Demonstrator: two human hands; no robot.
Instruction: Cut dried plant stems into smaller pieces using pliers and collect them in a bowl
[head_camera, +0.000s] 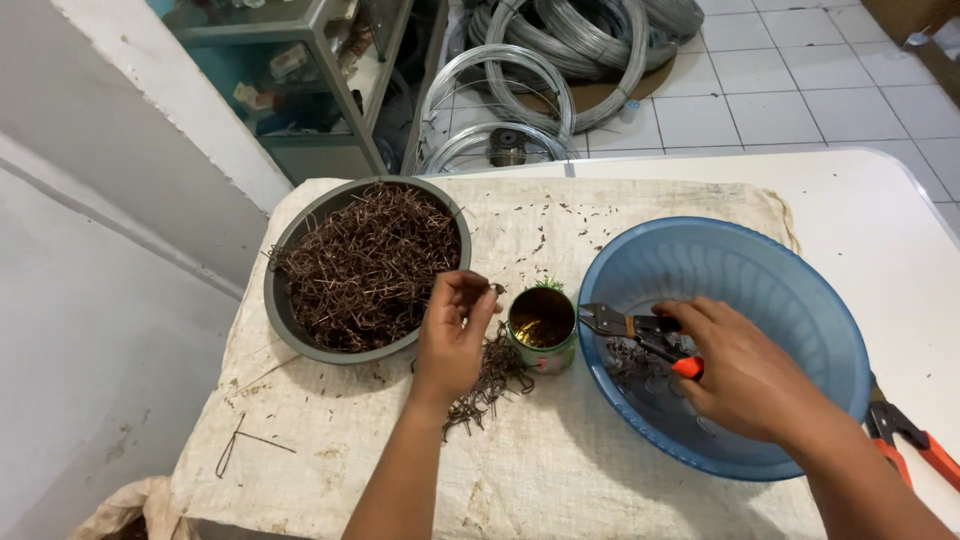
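One grey bowl (290, 290), heaped with rusty bent wire pieces (370, 265), sits at centre left on a cloth-covered surface (600, 470). Just right of it, the left hand (452, 335) pinches a single wire piece (496, 289) between its fingertips, above one loose pile of wire bits (492, 385). One small green tin (541, 327) stands between the two hands. At centre right, the right hand (745, 375) is wrapped around one pair of cutters (640, 330) inside one blue plastic basin (800, 290). A second, orange-handled tool (915, 440) lies at the lower right edge. Several wire coils (560, 50) rest on the tiled floor at upper centre.
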